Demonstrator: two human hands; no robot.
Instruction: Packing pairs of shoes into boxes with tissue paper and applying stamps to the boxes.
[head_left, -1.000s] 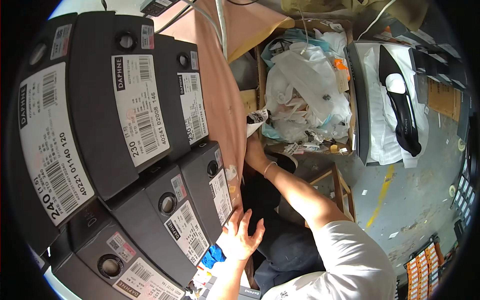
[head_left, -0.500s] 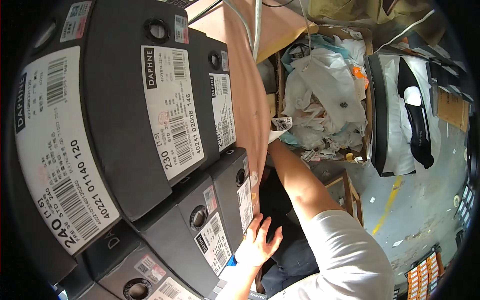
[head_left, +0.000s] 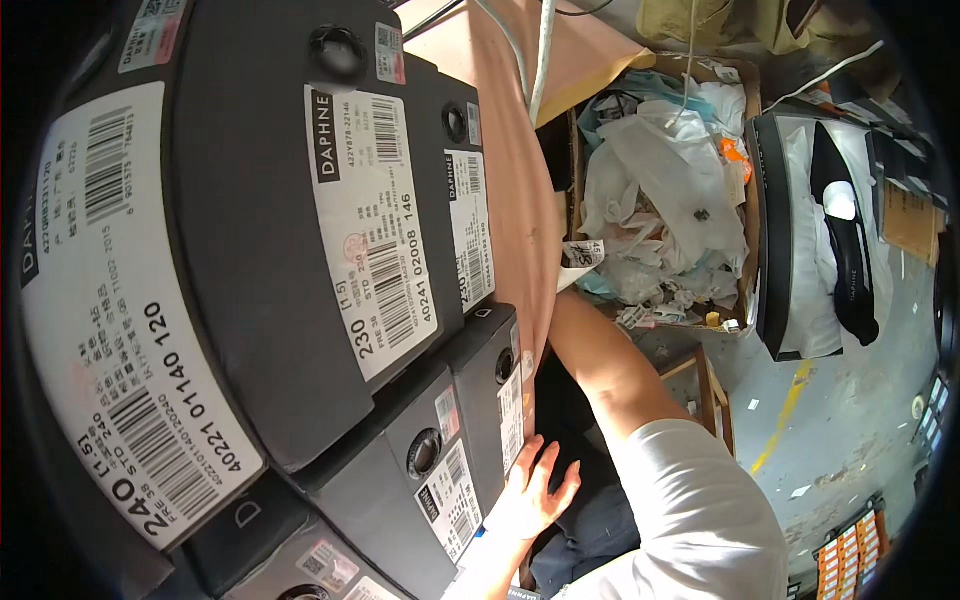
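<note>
My left hand (head_left: 528, 498) is near the bottom centre, fingers apart, beside the table edge and the label of a dark grey shoe box (head_left: 480, 385). I see nothing in its fingers; whether they touch the box I cannot tell. My right forearm (head_left: 605, 365), in a white sleeve, reaches up and left to the edge of the table's pinkish-tan cover (head_left: 535, 200). The right hand is hidden behind that edge, so what it holds is not visible. A curled white printed paper (head_left: 583, 255) sticks out just above that wrist.
Stacked dark shoe boxes (head_left: 275, 260) with white barcode labels fill the left. A carton (head_left: 752, 225) of crumpled wrapping stands top centre, by an open shoe box (head_left: 775, 320) with a black shoe (head_left: 850, 260). A wooden stool (head_left: 712, 395) and orange-fronted boxes (head_left: 850, 550) stand lower right.
The whole view has shifted, so boxes and carton appear slightly farther right and lower. My left hand stays beside the same box, and my right arm still reaches behind the table edge.
</note>
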